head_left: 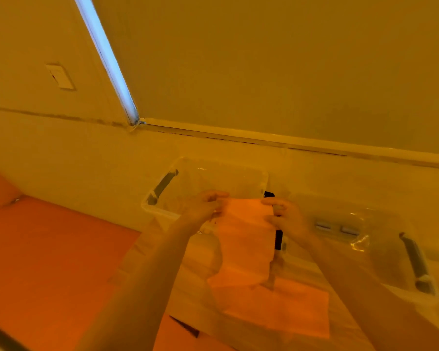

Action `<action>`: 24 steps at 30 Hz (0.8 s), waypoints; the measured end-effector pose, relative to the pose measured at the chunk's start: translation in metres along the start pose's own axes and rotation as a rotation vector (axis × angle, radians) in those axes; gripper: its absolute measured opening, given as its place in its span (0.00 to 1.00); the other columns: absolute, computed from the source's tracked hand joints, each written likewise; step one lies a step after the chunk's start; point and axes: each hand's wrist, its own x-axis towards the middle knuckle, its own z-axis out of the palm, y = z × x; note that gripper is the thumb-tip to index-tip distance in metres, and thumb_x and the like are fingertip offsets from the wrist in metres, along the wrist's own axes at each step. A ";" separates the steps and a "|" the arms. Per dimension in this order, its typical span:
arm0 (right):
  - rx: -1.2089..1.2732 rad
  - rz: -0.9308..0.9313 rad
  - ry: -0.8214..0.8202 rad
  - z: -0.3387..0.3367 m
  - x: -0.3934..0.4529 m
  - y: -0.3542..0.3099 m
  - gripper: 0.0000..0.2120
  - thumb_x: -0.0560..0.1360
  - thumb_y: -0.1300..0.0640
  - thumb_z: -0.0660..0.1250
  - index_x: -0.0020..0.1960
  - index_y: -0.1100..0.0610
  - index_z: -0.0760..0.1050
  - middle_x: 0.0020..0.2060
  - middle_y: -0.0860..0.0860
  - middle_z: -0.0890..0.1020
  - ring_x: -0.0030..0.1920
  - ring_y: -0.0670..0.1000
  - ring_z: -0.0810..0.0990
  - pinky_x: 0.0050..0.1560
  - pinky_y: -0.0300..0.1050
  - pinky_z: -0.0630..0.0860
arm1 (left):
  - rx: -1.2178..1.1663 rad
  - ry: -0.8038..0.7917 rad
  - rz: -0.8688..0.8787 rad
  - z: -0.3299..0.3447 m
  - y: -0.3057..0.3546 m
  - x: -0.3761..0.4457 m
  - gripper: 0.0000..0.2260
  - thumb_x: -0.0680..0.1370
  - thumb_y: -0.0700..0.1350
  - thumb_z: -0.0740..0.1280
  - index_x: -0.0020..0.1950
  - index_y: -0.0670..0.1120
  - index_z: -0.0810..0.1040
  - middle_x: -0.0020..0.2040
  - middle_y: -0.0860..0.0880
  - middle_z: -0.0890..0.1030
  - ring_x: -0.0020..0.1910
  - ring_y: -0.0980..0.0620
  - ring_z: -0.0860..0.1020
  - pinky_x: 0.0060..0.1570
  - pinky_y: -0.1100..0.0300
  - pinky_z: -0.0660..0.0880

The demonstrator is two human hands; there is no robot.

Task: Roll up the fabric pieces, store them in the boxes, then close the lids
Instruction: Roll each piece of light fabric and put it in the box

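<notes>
While a clear box [251, 177] sits behind, both hands, left [206, 205] and right [287, 217], pinch a fabric piece [246, 239].

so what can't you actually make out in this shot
Head view:
- Left box contents: blurred, see-through walls, partly behind the hands and held fabric.
- Right box: glare; lid state unclear.
- True colours: orange cast.
- Left hand, right hand fingertips: behind the cloth edge.

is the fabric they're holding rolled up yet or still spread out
Spread out, not rolled: the fabric piece hangs flat from its top corners, pinched by the left hand and right hand.
</notes>
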 end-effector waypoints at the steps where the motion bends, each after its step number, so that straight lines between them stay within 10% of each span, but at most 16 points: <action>1: -0.019 -0.006 0.016 0.002 0.008 0.004 0.19 0.74 0.71 0.67 0.62 0.57 0.76 0.62 0.56 0.76 0.58 0.58 0.78 0.45 0.43 0.78 | 0.007 -0.007 -0.004 -0.001 -0.001 0.009 0.11 0.79 0.39 0.65 0.61 0.45 0.77 0.59 0.44 0.80 0.56 0.47 0.79 0.51 0.57 0.76; 12: -0.079 0.034 0.186 0.007 0.067 0.017 0.19 0.73 0.69 0.69 0.62 0.56 0.77 0.64 0.54 0.74 0.61 0.56 0.75 0.57 0.58 0.77 | 0.091 -0.007 -0.041 -0.011 -0.002 0.081 0.12 0.79 0.36 0.64 0.61 0.41 0.76 0.60 0.43 0.78 0.58 0.45 0.77 0.57 0.55 0.76; 18: -0.090 0.097 0.195 0.011 0.067 0.029 0.15 0.74 0.69 0.68 0.59 0.59 0.77 0.47 0.50 0.79 0.46 0.54 0.80 0.42 0.39 0.79 | 0.357 -0.063 -0.087 -0.010 -0.013 0.080 0.13 0.80 0.37 0.63 0.65 0.40 0.74 0.58 0.43 0.77 0.55 0.47 0.76 0.49 0.58 0.76; 24: -0.158 0.136 0.248 0.010 0.056 0.035 0.16 0.75 0.60 0.70 0.63 0.60 0.76 0.60 0.55 0.78 0.56 0.56 0.78 0.55 0.52 0.77 | 0.790 0.025 0.092 -0.011 -0.013 0.064 0.15 0.80 0.37 0.59 0.66 0.42 0.74 0.62 0.43 0.77 0.56 0.45 0.76 0.52 0.60 0.70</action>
